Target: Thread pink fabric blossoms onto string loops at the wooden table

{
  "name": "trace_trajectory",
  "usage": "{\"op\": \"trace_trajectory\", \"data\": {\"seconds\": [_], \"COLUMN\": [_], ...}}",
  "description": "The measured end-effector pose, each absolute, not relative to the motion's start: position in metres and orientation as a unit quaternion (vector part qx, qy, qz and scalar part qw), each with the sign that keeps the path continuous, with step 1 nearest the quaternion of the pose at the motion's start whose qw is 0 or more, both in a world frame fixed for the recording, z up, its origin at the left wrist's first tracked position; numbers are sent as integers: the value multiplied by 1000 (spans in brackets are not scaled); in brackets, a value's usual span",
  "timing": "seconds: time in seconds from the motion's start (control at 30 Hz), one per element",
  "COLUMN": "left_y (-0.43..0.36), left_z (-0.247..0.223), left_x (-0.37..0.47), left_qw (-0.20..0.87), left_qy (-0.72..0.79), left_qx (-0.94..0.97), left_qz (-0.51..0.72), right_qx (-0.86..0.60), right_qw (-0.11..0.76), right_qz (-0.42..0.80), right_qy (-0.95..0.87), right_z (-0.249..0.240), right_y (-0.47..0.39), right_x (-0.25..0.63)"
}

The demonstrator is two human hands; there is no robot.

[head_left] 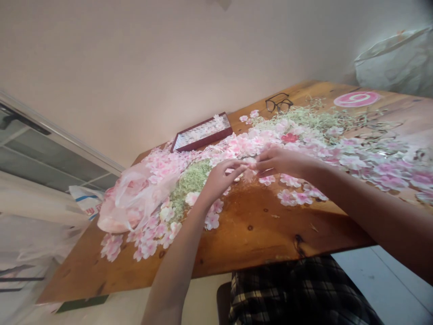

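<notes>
Over the middle of the table, my left hand (pixel 221 178) and my right hand (pixel 282 161) meet with their fingertips around a pale pink artificial flower (pixel 249 163). Both hands look closed in a pinch on it, though the fingers partly cover the flower. Pink and white artificial petals (pixel 241 143) lie heaped just behind the hands. A bunch of thin green stems (pixel 191 180) is left of my left hand. Several loose pink blossoms (pixel 294 197) lie below my right wrist, and a darker pink flower (pixel 289 137) rests in the heap beyond it.
A shallow dark red box (pixel 203 145) with flower pieces stands by the wall. Folded glasses (pixel 279 106) and a pink number disc (pixel 356 99) lie at the back. A clear plastic bag of pink petals (pixel 125 198) sits left on the wooden table (pixel 250 246). More green stems (pixel 304 118) spread right.
</notes>
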State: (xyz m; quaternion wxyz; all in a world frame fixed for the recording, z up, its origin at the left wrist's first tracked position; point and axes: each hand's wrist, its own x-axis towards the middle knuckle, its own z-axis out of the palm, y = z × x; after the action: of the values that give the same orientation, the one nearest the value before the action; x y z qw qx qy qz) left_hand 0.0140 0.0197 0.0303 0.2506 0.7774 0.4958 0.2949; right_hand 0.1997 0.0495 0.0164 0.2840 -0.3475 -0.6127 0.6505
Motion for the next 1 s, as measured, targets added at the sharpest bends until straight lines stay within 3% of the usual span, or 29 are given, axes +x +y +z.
{"op": "trace_trajectory", "data": {"seconds": [0.13,0.3,0.5,0.67,0.87,1.0], "left_y": [32,43,45,47,54,56], "left_z": [27,5,-5,-6,-8,-10], "left_x": [-6,-17,-15,-13,-19,-26], "left_qw": [280,142,43,67,193,136], "left_qy": [533,560,559,591,625,640], "left_qx": [742,798,815,764,671,665], "left_qz": [296,170,145,252,350,360], "right_qx": [-356,-359,-464,-451,-354,-316], "right_qw": [202,84,137,167,113,68], "right_qz": [546,350,269,275,333,377], "right_qy": [-731,-861,-833,-833,-867,-868], "right_z": [16,5,2,-1,-1,4], "right_y": [53,56,59,61,52,43], "right_x": [204,199,200,198,193,190]}}
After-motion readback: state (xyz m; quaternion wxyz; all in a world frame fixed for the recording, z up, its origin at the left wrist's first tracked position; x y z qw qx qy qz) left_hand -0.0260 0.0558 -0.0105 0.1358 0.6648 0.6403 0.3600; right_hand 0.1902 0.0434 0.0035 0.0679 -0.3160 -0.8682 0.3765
